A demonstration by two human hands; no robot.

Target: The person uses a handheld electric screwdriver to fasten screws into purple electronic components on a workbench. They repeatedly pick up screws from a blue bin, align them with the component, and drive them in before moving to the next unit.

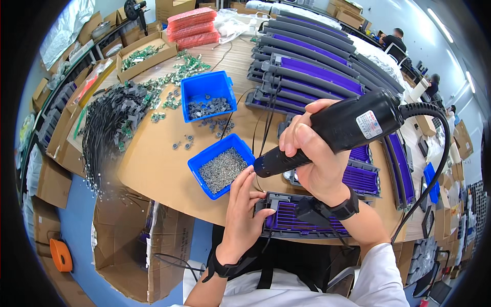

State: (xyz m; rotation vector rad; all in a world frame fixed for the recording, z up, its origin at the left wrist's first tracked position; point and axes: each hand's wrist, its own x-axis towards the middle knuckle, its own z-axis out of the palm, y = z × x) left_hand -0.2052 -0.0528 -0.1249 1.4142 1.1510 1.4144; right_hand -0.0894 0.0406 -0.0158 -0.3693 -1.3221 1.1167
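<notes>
- At nine o'clock on the wooden table [153, 169] lies a heap of black cables [105, 125] with grey connectors, and past it, towards ten o'clock, an open cardboard box [146, 53] holds small green circuit boards.
- Just right of the cables, at about eleven o'clock from the hands, the far blue bin [207, 94] holds small round grey parts; a few more of these lie loose on the table beside it.
- The near blue bin [221, 165] is filled with small metal screws and sits just beside the left hand, at its ten o'clock.
- The left hand [243, 207] is open, its fingers spread and its fingertips resting on the left end of the grey and purple panel [294, 222], steadying it.
- That panel lies at the table's near edge, right under both hands, with its long axis running from nine to three o'clock.
- The right hand [314, 153] is closed around the black electric screwdriver [337, 130], which slants from two o'clock down to eight o'clock; its tip hangs just above the panel's left end, close to the left fingertips, so the right hand is the one carrying the tool to the work.
- A coiled black cord [440, 138] runs from the screwdriver's rear end down towards four o'clock.
- From twelve to three o'clock, stacked rows of finished grey and purple panels [317, 61] cover the table.
</notes>
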